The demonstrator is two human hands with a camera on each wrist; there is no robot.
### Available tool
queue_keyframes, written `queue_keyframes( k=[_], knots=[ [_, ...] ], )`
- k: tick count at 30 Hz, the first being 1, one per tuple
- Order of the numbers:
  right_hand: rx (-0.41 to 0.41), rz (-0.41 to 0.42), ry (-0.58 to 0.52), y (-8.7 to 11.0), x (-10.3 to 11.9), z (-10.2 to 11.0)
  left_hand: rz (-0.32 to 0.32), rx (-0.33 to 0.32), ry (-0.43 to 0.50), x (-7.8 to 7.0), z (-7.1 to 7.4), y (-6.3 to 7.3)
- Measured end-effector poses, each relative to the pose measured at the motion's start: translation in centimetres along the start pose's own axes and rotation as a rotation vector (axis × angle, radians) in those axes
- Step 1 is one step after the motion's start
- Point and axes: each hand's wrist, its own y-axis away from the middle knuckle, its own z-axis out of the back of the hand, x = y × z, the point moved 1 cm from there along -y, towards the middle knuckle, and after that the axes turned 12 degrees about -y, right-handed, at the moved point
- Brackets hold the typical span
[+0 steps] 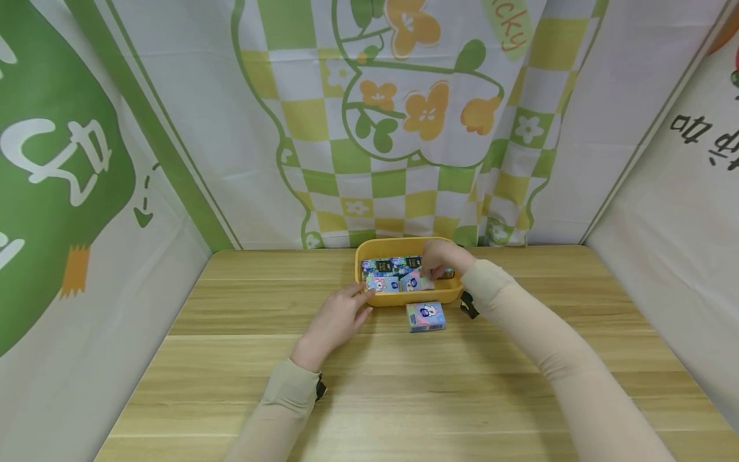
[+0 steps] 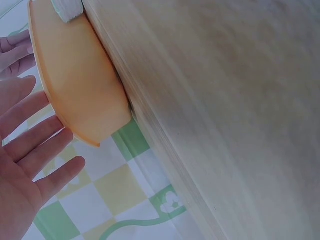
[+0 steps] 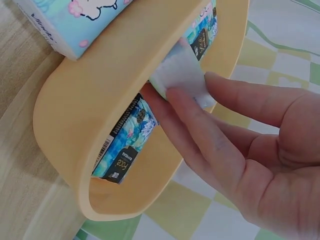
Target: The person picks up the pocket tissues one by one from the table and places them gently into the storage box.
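Observation:
A yellow plastic basket [image 1: 381, 299] stands at the back of the table, holding small tissue packs. At its left front corner my left hand [image 1: 337, 317] has its fingertips on the rim, the fingers fairly straight and spread in the left wrist view. My right hand [image 1: 443, 255] reaches into the basket and pinches a pastel tissue pack [image 3: 180, 75] between thumb and fingers; this pack is tilted. Left of it lies another pastel pack [image 1: 383, 284]. Dark blue tissue packs [image 1: 378, 266] line the back of the basket, partly hidden by my right hand.
One more pastel tissue pack [image 1: 426, 316] lies on the wooden table [image 1: 404, 398], just in front of the basket. Behind the basket hangs a green-and-yellow checked curtain [image 1: 404, 192]. White printed cloth walls [image 1: 664, 212] stand at both sides.

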Motion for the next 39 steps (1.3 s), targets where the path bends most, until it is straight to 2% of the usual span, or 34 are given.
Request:
queue_keyframes(
  k=[4, 9, 13, 20, 27, 32, 39],
  knots=[
    [0.006, 0.0, 0.016, -0.16, -0.05, 0.03, 0.002, 0.007, -0.001, -0.03, 0.04, -0.01],
    [0.017, -0.007, 0.098, -0.28, -0.15, 0.01, 0.003, 0.008, 0.006, -0.07, 0.12, 0.04],
    [0.018, -0.026, 0.099, -0.46, -0.31, -0.12, 0.005, 0.011, 0.009, -0.07, 0.11, 0.04],
    [0.035, -0.006, 0.171, -0.81, -0.51, -0.37, 0.01, 0.026, 0.011, -0.08, 0.12, 0.01],
    [0.006, -0.024, 0.076, -0.76, -0.46, -0.36, 0.013, 0.03, 0.004, -0.05, 0.14, 0.01],
    [0.0, -0.029, 0.104, -0.86, -0.38, -0.15, 0.009, 0.024, 0.0, -0.04, 0.12, 0.03],
    [-0.03, -0.044, 0.038, -0.73, -0.46, -0.1, 0.003, 0.015, -0.008, 0.0, -0.04, 0.0]
  ],
)
